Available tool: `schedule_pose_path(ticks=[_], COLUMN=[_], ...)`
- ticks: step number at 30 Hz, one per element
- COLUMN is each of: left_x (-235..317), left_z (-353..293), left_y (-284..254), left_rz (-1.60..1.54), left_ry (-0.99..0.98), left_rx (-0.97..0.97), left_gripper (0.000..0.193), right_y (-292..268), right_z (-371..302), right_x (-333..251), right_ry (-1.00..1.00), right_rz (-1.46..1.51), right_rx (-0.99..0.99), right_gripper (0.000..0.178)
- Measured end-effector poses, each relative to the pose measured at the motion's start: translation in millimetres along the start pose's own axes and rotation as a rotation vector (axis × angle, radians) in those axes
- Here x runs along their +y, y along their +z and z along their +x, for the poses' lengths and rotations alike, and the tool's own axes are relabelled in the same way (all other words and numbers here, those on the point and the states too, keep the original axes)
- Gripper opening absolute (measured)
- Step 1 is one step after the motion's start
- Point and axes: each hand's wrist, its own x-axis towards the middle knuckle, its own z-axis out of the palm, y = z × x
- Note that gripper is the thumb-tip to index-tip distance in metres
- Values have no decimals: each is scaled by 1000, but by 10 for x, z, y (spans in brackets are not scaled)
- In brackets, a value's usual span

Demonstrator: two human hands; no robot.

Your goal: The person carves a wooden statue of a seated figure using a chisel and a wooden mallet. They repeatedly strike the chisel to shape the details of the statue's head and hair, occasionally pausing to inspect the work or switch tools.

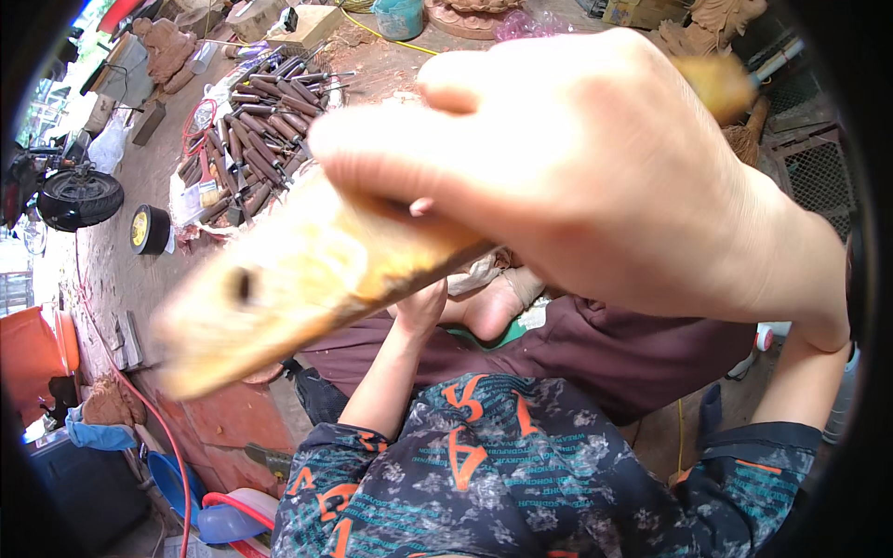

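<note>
Right hand [567, 177] clasps a wooden bar [279, 279]; I cannot tell what the half-hidden left hand [423, 307] grips. Carving tools [265, 130] heap the dusty surface [110, 279], a motorcycle wheel [82, 198] at left.

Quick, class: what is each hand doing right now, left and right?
Left hand: partly hidden behind the wooden piece; its grip cannot be told.
Right hand: closed, holding a blurred yellowish wooden piece.
</note>
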Motion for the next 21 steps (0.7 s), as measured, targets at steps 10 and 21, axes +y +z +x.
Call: schedule_pose_path(ticks=[10,21], left_x=[-378,-137], left_z=[-270,56], left_y=[327,668], left_rz=[140,-274], left_ry=[-96,-301], left_rx=[59,265], left_gripper=[10,10], right_y=[-187,-185], right_z=[17,60], right_x=[-57,-151], right_ry=[-101,-170], right_rz=[-430,-614], right_rx=[-206,-224], right_gripper=[26,18])
